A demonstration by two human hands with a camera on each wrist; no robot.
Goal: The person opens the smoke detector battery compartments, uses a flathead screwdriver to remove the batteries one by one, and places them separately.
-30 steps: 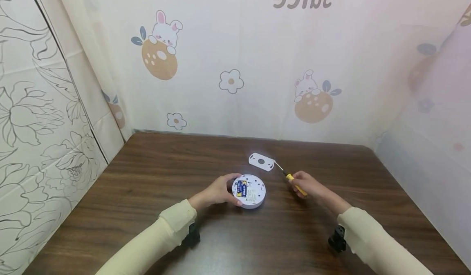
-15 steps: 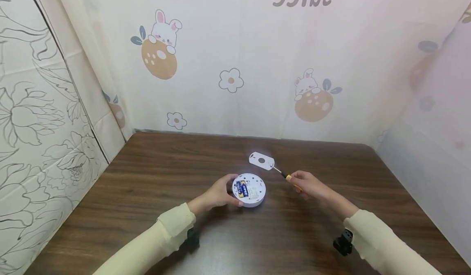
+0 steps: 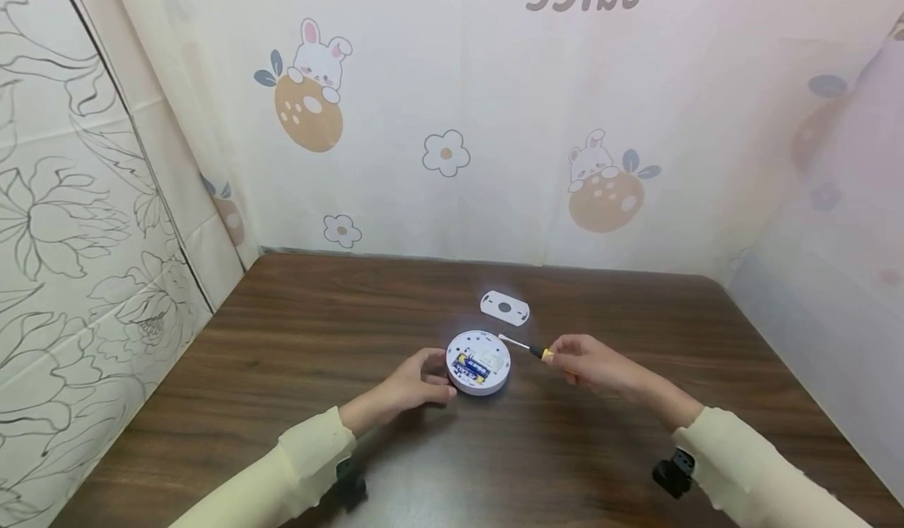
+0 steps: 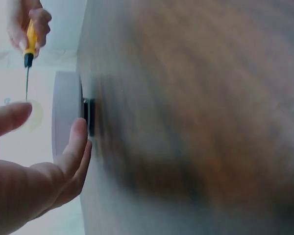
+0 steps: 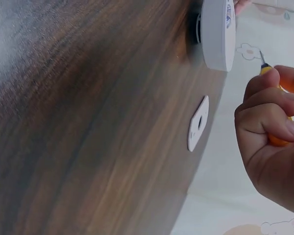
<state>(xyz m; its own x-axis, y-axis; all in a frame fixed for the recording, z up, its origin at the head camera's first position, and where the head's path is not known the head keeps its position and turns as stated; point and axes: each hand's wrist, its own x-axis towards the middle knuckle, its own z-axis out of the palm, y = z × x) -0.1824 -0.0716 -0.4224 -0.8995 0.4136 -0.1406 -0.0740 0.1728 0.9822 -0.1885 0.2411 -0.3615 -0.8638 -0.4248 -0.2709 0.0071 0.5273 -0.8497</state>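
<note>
A round white device (image 3: 476, 363), with a blue and yellow battery (image 3: 471, 368) in its upturned face, stands near the table's middle. In the wrist views a dark foot shows under it. My left hand (image 3: 408, 387) is at its left side; in the left wrist view the fingertips (image 4: 78, 129) are right at its lower edge, the thumb spread apart. My right hand (image 3: 589, 363) grips a yellow-and-black screwdriver (image 3: 534, 351) by its handle. The shaft points left, its tip close by the device's upper right rim in the head view.
A white oblong plate (image 3: 504, 308) with a dark round centre lies on the brown wood-grain table (image 3: 339, 316) just behind the device. Patterned cloth (image 3: 445, 81) hangs along the back and both sides. Each wrist wears a small black camera (image 3: 674, 473).
The screwdriver's tip has moved from the plate toward the device's rim. The device has turned, swinging the battery toward me, and my left hand has loosened and drawn slightly left.
</note>
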